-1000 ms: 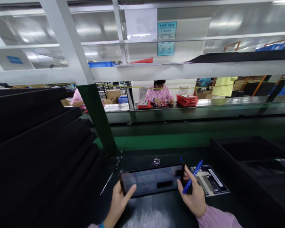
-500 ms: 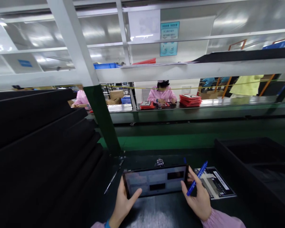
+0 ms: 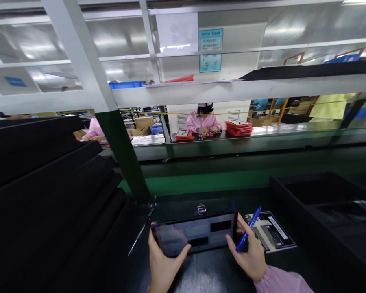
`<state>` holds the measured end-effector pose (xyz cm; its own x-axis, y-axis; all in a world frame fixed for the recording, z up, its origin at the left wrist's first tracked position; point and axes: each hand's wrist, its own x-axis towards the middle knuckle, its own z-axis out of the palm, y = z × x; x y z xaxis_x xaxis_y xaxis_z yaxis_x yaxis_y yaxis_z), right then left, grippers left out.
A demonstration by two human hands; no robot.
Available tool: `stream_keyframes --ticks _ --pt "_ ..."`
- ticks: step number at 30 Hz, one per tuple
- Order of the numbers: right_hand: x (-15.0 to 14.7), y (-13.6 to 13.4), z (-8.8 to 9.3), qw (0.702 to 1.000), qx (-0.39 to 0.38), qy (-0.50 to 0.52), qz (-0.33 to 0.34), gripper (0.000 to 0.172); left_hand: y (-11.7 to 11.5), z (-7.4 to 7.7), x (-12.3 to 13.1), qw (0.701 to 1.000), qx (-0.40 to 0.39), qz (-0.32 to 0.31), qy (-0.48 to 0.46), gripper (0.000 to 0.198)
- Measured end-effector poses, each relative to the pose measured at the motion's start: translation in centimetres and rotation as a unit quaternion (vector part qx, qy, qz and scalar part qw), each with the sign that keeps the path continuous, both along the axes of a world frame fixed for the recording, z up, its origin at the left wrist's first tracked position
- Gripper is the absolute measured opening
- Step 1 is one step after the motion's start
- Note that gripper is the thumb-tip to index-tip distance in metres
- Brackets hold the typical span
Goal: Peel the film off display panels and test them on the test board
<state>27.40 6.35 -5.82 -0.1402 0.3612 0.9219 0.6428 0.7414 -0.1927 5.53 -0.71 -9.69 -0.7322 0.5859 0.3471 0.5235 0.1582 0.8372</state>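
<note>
A dark tablet (image 3: 198, 232) is held tilted up above the work surface, its screen facing me with grey areas and black rectangles on it. My left hand (image 3: 164, 260) grips its left end, the thumb lying over the lower edge of the screen. At the right end, my right hand (image 3: 250, 252) grips the tablet between thumb and fingers. A blue pen (image 3: 249, 228) also rests in that hand, slanting up between thumb and index finger. Just behind the tablet sits a small metal counter-like device (image 3: 201, 209). Flat to the right lies a panel with a white label (image 3: 277, 230).
Black trays (image 3: 49, 195) are stacked high at my left. Another black tray (image 3: 329, 195) stands at the right. A thin metal tool (image 3: 141, 232) lies left of the tablet. A green post (image 3: 122, 158) rises behind it. Across the bench a co-worker (image 3: 203, 122) sits between red stacks (image 3: 238, 128).
The view has shifted a little, so the scene sits slightly further left. My left thumb has slid right along the screen's lower edge. Both hands still hold the tablet.
</note>
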Motion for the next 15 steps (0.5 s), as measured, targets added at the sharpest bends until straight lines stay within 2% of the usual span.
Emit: stream_keyframes --ticks 4,11,15 --pt "0.2 0.1 -0.2 1.000 -0.009 0.000 0.008 0.054 -0.1 0.3 0.2 1.000 0.002 -0.012 -0.009 0.121" --pt "0.3 0.0 0.1 1.000 -0.005 -0.015 -0.009 0.054 -0.5 1.8 1.2 0.996 0.046 -0.041 -0.068 0.111" --pt "0.2 0.0 0.3 1.000 -0.003 -0.017 -0.013 0.053 -0.5 2.0 1.1 0.994 0.053 -0.053 -0.078 0.110"
